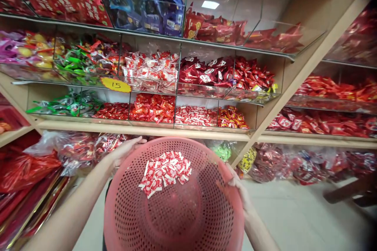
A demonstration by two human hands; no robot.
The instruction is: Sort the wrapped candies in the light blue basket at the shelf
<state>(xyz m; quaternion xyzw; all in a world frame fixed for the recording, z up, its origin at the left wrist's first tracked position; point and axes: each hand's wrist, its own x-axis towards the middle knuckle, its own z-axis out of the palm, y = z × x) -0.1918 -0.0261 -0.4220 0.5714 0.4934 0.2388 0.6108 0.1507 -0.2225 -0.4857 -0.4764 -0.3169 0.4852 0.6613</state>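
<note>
A round red plastic basket with perforated walls is held up between my two hands, its open mouth tilted toward me. At its upper left rim is my left hand, closed against the outside, with part of the fingers hidden behind the rim. My right hand grips the right rim, its fingers partly hidden by the wall. Inside the basket, a small heap of red-and-white wrapped candies lies against the far side. Similar red-and-white packets fill a bin on the lowest shelf just beyond the basket.
A wooden shelf unit with clear-fronted bins of wrapped sweets stands ahead. A yellow price tag reads 15. Filled plastic bags sit on the floor below the shelves. At the right is a dark wooden leg; red bags lie left.
</note>
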